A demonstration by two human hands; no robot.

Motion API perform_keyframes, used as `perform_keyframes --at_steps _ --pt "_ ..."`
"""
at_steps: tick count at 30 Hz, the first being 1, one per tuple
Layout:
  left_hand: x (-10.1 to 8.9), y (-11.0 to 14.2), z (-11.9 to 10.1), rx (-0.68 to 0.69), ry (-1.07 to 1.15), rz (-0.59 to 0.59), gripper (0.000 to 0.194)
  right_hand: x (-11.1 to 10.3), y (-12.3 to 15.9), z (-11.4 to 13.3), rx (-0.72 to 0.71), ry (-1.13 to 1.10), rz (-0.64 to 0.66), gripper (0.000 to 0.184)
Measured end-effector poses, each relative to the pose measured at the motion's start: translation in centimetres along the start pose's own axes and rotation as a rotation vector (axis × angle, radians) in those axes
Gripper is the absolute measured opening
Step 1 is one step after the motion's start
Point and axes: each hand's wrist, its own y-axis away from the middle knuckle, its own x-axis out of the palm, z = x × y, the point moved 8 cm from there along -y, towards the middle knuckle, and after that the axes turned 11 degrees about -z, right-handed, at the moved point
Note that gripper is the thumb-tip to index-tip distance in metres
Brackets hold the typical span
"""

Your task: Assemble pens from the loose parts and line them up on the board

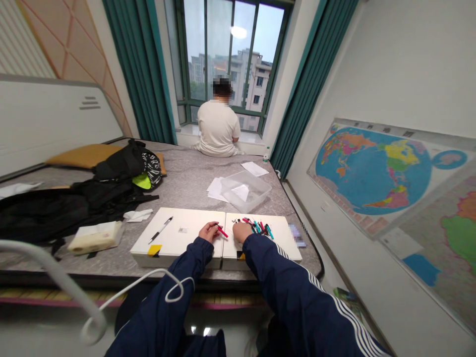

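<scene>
Two white boxes lie side by side on a gray bed (178, 161). Over the left box (197, 220), your left hand (210, 232) pinches a red pen piece (222, 231) between thumb and fingers, its end pointing toward the seam between the boxes. Your right hand (241, 231) is curled low over the right box (286, 243), at the near-left side of a loose heap of pen parts (262, 226) in red, black and teal; the sleeve and the back of the hand hide its fingertips, so you cannot tell whether they grip anything. A white and black pen (160, 230) lies at a slant on the left box. Beyond the boxes are a clear plastic bin (246, 190) and white papers (215, 190). To your left are a tissue pack (95, 238) and black bags (55, 208). A person in a white shirt (218, 126) sits by the window, back turned.
</scene>
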Motion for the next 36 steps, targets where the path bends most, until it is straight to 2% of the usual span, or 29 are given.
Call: perform_keyframes --at_steps 9,14,17,20,22,25,27,30,32,36 --pt "-0.6 -0.4 -0.2 -0.113 0.143 -0.063 0.043 0.0 0.1 -0.6 0.021 -0.031 -0.042 0.031" --pt "-0.8 -0.6 0.1 -0.144 0.150 -0.085 0.038 -1.4 -0.3 -1.8 0.065 -0.135 -0.087 0.035" --pt "-0.8 -0.7 -0.2 -0.100 0.143 -0.097 0.036 -2.1 -0.6 -1.7 0.105 -0.313 -0.112 0.029" --pt "-0.8 -0.6 -0.8 0.005 0.097 -0.103 0.024 -2.2 -0.8 -0.5 0.069 -0.460 -0.128 0.025" --pt "-0.6 -0.3 -0.8 0.025 0.023 -0.078 0.019 -2.1 -0.7 0.3 0.045 -0.512 -0.157 0.024" --pt "-0.1 0.2 -0.6 0.062 -0.157 -0.032 0.029 -2.1 -0.3 1.4 -0.005 -0.476 -0.204 0.023" --pt "0.0 0.5 -0.9 0.136 -0.285 -0.039 0.037 -2.2 0.0 2.2 -0.063 -0.407 -0.225 0.025" --pt "0.0 0.6 -1.3 0.231 -0.391 -0.057 0.040 -2.5 0.6 3.1 -0.142 -0.319 -0.235 0.030" --pt "0.0 0.5 -1.3 0.239 -0.399 -0.051 0.039 -2.6 0.8 3.3 -0.178 -0.292 -0.240 0.030" --pt "-0.6 -0.1 -0.8 0.124 -0.238 -0.080 0.041 -3.2 1.2 2.6 -0.185 -0.337 -0.300 0.021"
